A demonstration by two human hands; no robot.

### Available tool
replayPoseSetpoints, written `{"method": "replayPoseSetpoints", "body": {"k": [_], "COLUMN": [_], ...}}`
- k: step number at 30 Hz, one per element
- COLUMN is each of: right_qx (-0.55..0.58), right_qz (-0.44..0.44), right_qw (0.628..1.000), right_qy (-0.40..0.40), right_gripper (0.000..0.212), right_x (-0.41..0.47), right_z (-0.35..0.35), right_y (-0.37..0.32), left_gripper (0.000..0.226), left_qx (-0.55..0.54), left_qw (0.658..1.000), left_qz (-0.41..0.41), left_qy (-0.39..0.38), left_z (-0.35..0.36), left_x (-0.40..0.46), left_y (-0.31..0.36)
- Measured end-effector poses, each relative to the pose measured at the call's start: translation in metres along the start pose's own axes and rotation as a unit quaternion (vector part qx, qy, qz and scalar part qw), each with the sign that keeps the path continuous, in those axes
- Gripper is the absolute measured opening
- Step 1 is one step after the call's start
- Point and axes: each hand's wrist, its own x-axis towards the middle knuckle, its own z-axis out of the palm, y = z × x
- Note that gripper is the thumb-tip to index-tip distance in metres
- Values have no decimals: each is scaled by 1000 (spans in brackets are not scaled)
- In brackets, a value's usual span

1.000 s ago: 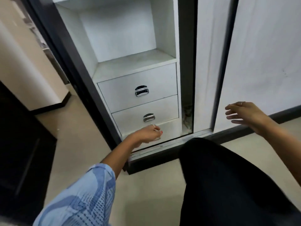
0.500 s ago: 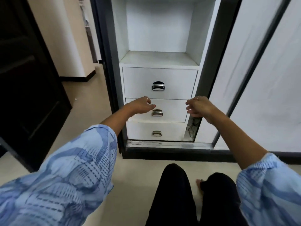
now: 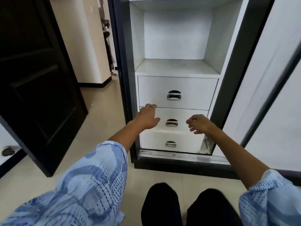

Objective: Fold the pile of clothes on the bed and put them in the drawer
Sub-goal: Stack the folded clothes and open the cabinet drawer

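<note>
Our left hand [image 3: 147, 117] is up against the middle drawer [image 3: 180, 119], just left of its metal handle [image 3: 172, 122], with the fingertips at the drawer's top edge. Whether they're hooked over that edge or just resting there, we can't tell. Our right hand [image 3: 198, 123] sits on the other side of the handle, fingers curled downward and holding nothing, right in front of the drawer's right end; we can't tell if it's touching. The middle drawer looks pulled out a bit, since its front stands proud of the bottom drawer [image 3: 171, 141] under it. The top drawer [image 3: 177, 92] above it looks flush. Above that is a white shelf [image 3: 176, 66]. Left of the drawers there's a dark door [image 3: 37, 75] swung open. Below them our knees in black trousers [image 3: 187, 207] show over the pale floor. No clothes anywhere in view.
</note>
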Motion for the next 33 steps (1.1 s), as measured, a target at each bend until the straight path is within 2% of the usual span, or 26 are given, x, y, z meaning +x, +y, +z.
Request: {"method": "replayPoseSetpoints", "body": {"k": [2, 4, 8, 11, 13, 14, 17, 20, 22, 26, 33], "right_qx": [-5, -66, -200, -345, -414, -424, -422, -413, -433, -421, -453], "right_qz": [-10, -34, -108, -165, -188, -192, -203, -161, -153, -136, -164], "right_qw": [1000, 997, 973, 921, 885, 880, 879, 895, 888, 897, 876], "right_qy": [-4, 4, 25, 72, 94, 99, 92, 54, 26, 28, 6], "right_gripper": [13, 15, 37, 61, 69, 70, 64, 76, 74, 92, 94], "right_x": [33, 71, 152, 206, 215, 221, 233, 237, 245, 264, 276], "right_z": [14, 26, 50, 63, 67, 66, 66, 61, 64, 69, 67], "right_y": [-4, -5, -4, 4, 9, 9, 12, -1, -6, -9, 3], "left_gripper": [68, 71, 85, 92, 95, 96, 98, 95, 92, 89, 83], "left_qx": [27, 65, 185, 243, 265, 272, 280, 285, 290, 278, 225], "left_qw": [999, 996, 972, 944, 931, 928, 928, 938, 947, 958, 970], "left_qz": [12, 32, 78, 86, 86, 92, 89, 63, 42, 11, -43], "left_qy": [32, 52, 124, 208, 236, 239, 230, 187, 130, 67, 77], "left_z": [7, 16, 26, 25, 20, 15, 2, -10, -17, -19, -9], "left_x": [29, 65, 148, 214, 233, 245, 262, 275, 284, 301, 305], "left_y": [-10, -16, -29, -36, -37, -36, -30, -25, -26, -32, -24]}}
